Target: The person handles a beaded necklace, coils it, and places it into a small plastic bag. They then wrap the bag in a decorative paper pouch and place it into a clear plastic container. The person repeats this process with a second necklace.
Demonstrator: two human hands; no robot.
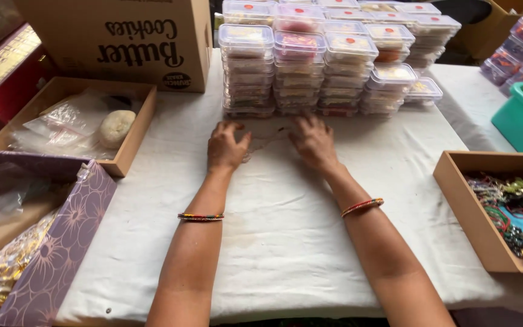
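While resting spread on the white cloth (286, 224), left hand (226, 146) and right hand (313, 141) before stacked clear lidded boxes (298, 72) of colourful items.

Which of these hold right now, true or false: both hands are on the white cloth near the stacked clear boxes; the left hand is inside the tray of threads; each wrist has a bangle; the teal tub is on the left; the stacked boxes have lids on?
1. Both hands rest on the white cloth just in front of the stacked clear boxes. True: left hand, right hand.
2. The left hand is inside the tray of threads. False: that tray sits at the right edge, untouched.
3. Each wrist wears a bangle. True: left bangle, right bangle.
4. The teal tub is on the left. False: the teal tub is at the far right.
5. The stacked boxes have lids on. True.
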